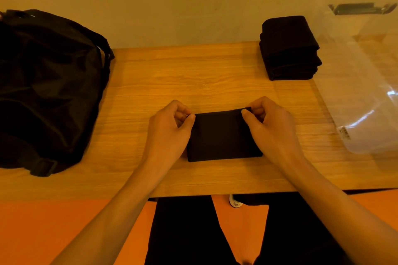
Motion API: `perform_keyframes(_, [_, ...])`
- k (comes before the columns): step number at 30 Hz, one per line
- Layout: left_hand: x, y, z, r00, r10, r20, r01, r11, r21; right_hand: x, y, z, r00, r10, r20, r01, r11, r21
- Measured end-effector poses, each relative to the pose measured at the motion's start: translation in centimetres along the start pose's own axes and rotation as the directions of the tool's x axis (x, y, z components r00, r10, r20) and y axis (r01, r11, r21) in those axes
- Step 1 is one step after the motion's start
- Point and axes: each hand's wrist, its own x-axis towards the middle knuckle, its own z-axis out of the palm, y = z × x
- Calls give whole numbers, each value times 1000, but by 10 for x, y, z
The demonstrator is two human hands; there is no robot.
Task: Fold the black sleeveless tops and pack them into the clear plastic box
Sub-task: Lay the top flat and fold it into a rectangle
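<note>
So, black top (224, 135): folded down to a small rectangle, lying flat on the wooden table (172, 75) near its front edge, straight ahead of the person.
Left hand (170, 133): fingers curled, thumb and forefinger pinching the top's far left corner.
Right hand (271, 126): curled likewise, pinching the far right corner; the two hands are apart, one at each end of the far edge.
Top against the hands: it lies between them, with its side edges partly covered by the palms.
Handling: soft, light, limp cloth (several layers thick, judging by the bulk at the near edge). It would probably sag or spring open if lifted by one corner.
Where to hold: likely both short sides at once, fingers beneath and thumbs above, so the layers are clamped together.
Folded stack (289, 49): more black pieces piled at the far right, well apart from the hands.
Clear plastic box (366, 83): on the right of the table. I cannot tell whether the stack sits inside its wall or just beside it.
</note>
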Motion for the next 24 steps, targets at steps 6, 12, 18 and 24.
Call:
perform_keyframes(6, [-26, 18, -12, 898, 414, -149, -354, 881, 314, -17, -10, -12, 901, -430, -46, 378, 835, -401])
perform_keyframes(12, [-38, 15, 14, 865, 341, 367, -487, 746, 455, -25, -7, 10, 826, -367, 428, 563, 568, -600])
perform_keyframes(18, [-20, -19, 10, 874, 248, 418, -457, 712, 533, -15, 13, 2, 863, -237, 447, 486, 633, -603])
perform_keyframes(24, [-13, -27, -11, 886, 169, 431, -403, 739, 539, -11, 27, -19, 888, -120, 445, 384, 726, -570])
